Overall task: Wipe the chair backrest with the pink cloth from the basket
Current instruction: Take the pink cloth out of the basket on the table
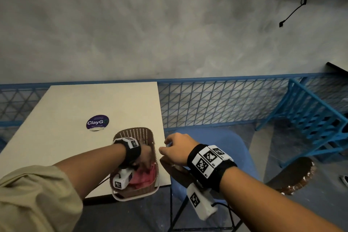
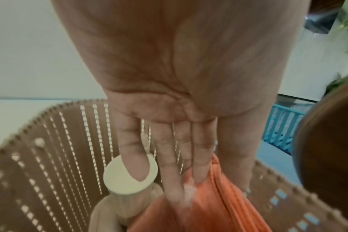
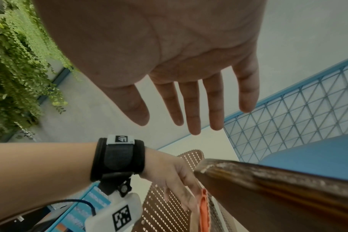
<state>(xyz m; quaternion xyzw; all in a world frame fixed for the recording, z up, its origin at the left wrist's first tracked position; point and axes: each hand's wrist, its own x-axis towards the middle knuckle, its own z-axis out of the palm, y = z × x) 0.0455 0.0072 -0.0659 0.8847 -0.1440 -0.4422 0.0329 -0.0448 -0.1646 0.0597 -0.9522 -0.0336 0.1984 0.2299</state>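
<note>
Left hand [image 2: 189,87] is inside the brown basket [image 1: 131,133] on the table [image 1: 75,103], thumb and fingers [image 2: 201,157] pinching the pink cloth [image 2: 218,208]. Right hand [image 3: 169,51] hovers above the chair backrest [image 3: 278,185], fingers spread, holding nothing.

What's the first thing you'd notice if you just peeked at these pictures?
The left hand dipping into the brown basket at the table's near edge, its fingers on the bright pink cloth inside. Next, the right hand hovers open over the blue chair's wooden backrest, holding nothing.
</note>
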